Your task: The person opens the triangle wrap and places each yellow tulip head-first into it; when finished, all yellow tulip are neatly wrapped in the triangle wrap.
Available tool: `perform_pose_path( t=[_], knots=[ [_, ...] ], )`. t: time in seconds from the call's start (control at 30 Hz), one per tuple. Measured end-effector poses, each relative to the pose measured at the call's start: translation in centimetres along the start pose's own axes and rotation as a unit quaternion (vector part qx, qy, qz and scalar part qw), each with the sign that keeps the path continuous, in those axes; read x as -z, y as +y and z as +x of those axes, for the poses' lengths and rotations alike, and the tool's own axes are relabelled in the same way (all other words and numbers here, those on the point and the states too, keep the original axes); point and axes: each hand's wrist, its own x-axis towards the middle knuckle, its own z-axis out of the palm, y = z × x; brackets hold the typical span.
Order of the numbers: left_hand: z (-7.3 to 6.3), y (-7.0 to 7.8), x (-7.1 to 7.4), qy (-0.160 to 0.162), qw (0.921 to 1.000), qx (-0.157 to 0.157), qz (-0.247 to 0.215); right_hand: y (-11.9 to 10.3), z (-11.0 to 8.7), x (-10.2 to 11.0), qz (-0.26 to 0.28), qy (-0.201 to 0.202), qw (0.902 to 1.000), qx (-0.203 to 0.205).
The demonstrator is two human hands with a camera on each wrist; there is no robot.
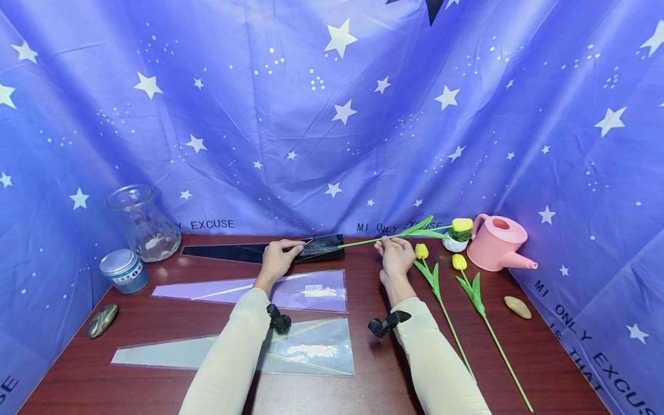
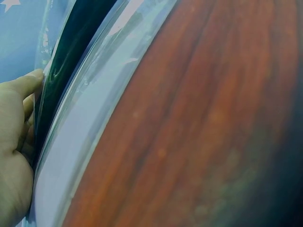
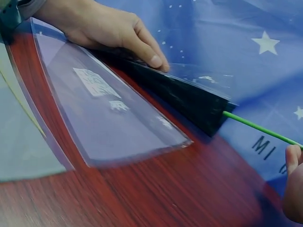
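Two hands gripping. Left hand (image 1: 278,262): thumb and fingers pinching black sleeve (image 1: 223,251) at edge. Right hand (image 1: 396,260): fingertips pinching tulip (image 1: 422,224) by stem, lower end at sleeve's wide mouth; cannot tell whether between layers or over them. Could snag on film edge or slide outside, from mouth lying too flat; could crease film if pushed hard; could catch on leaves, being wider than stem. Readable on backdrop (image 1: 311,127): "MI ONLY EXCUSE", "IS THAT". Label (image 3: 96,83) on lilac sleeve (image 3: 125,130): too blurred. Print on jar (image 1: 124,272): illegible.
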Motion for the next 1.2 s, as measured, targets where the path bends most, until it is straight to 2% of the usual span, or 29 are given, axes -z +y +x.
perform_pose_path(
  t=[0.23, 0.67, 1.2],
  knots=[
    [0.0, 0.0, 0.1, 0.002, 1.0000, -0.002, 0.004, 1.8, -1.0, -1.5, -0.013, 0.020, 0.9997, -0.007],
    [-0.1, 0.0, -0.2, 0.002, 1.0000, 0.001, 0.010, 4.1, -2.7, -2.8, -0.104, 0.043, 0.9936, -0.013],
    [-0.1, 0.1, -0.2, 0.001, 0.9999, 0.003, 0.010, 5.3, -4.3, -3.8, -0.122, 0.053, 0.9911, -0.005]
  ],
)
